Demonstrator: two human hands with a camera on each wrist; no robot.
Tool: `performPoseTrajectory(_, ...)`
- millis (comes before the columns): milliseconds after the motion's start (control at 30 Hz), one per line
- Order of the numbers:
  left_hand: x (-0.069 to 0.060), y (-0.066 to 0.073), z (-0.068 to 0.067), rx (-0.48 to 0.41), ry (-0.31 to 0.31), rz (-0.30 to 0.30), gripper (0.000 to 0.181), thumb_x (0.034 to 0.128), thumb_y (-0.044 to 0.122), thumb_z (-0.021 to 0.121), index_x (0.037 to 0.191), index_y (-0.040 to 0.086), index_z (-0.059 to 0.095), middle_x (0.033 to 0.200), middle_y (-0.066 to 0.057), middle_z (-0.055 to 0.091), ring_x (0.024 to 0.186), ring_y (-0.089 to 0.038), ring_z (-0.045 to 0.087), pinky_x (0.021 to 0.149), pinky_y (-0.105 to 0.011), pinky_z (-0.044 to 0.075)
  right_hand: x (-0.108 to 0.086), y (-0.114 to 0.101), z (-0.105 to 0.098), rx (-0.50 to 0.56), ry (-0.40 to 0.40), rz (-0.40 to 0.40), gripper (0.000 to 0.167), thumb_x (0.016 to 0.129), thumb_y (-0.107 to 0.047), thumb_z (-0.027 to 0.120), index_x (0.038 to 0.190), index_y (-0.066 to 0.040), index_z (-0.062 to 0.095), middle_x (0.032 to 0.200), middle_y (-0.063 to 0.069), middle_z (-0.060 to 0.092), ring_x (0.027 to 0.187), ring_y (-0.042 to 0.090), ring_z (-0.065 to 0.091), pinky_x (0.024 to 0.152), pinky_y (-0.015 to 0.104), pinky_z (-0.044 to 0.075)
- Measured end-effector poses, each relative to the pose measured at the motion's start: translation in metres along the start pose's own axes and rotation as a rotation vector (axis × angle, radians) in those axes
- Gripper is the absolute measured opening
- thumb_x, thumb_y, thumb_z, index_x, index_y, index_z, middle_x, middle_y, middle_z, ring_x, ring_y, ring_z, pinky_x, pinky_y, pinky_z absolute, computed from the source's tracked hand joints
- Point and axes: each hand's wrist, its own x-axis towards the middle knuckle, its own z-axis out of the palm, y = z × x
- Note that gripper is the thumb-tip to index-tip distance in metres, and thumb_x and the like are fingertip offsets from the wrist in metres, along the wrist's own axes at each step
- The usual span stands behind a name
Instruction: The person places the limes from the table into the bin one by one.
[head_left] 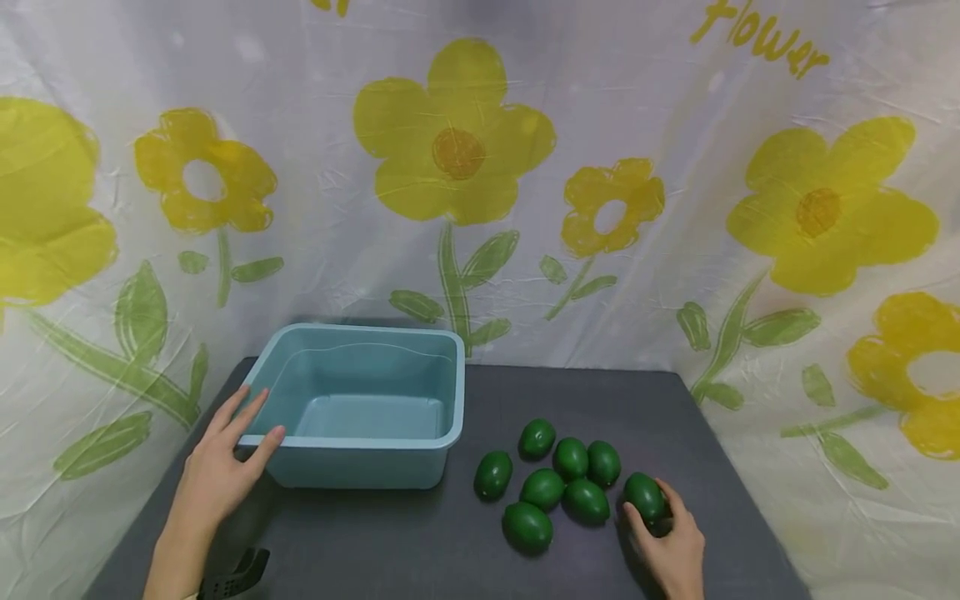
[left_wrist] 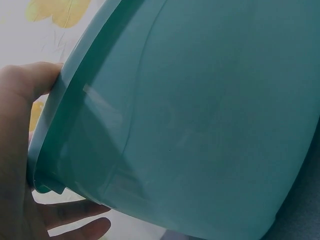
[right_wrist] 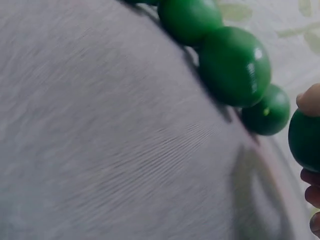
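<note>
In the head view, the right hand (head_left: 675, 546) pinches a dark green lime-like fruit (head_left: 645, 497) between thumb and fingers, at the right end of a loose group of similar fruits. The right wrist view shows that held fruit (right_wrist: 306, 140) at the right edge, apart from the other fruits (right_wrist: 235, 66). At the left, the left hand (head_left: 217, 471) rests on the near left corner of a light blue basin (head_left: 352, 445), its fingers spread and fairly straight. Seen from the left wrist, the thumb lies at the rim of the basin (left_wrist: 200, 115), other fingers outside its wall.
Several green fruits (head_left: 527, 527) lie on the dark table (head_left: 390, 542) between the basin and the right hand. Behind the table hangs a white curtain (head_left: 322, 250) with yellow flowers. A black band (head_left: 236, 575) shows beside the left wrist.
</note>
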Motion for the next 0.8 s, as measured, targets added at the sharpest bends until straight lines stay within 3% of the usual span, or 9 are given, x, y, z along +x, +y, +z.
performPoseTrajectory(267, 0.001, 0.001, -0.002, -0.006, -0.019, -0.005, 0.072, 0.1064, 0.046, 0.063, 0.167, 0.018, 0.037, 0.175, -0.018, 0.022, 0.147, -0.060, 0.034, 0.092, -0.082, 0.037, 0.016, -0.020, -0.011, 0.053, 0.054, -0.098, 0.063, 0.085, -0.026, 0.090, 0.140, -0.005, 0.066, 0.099, 0.017, 0.072, 0.081, 0.028, 0.066, 0.061, 0.030, 0.048)
performPoseTrajectory(600, 0.001, 0.001, 0.001, 0.003, 0.005, -0.002, 0.072, 0.1062, 0.046, 0.063, 0.167, 0.017, 0.038, 0.174, -0.019, 0.024, 0.148, -0.058, 0.034, 0.093, -0.082, 0.037, 0.038, -0.041, -0.016, 0.111, 0.108, -0.224, 0.064, 0.081, -0.015, 0.092, 0.139, -0.005, 0.067, 0.094, 0.012, 0.071, 0.077, 0.010, 0.055, 0.059, 0.022, 0.042)
performPoseTrajectory(800, 0.001, 0.001, 0.001, 0.001, 0.012, 0.004, 0.071, 0.1060, 0.045, 0.064, 0.167, 0.018, 0.038, 0.173, -0.019, 0.025, 0.146, -0.058, 0.036, 0.092, -0.082, 0.037, 0.048, -0.055, -0.021, 0.126, 0.118, -0.276, 0.062, 0.081, -0.015, 0.091, 0.138, -0.004, 0.068, 0.093, 0.012, 0.070, 0.073, 0.012, 0.054, 0.058, 0.023, 0.041)
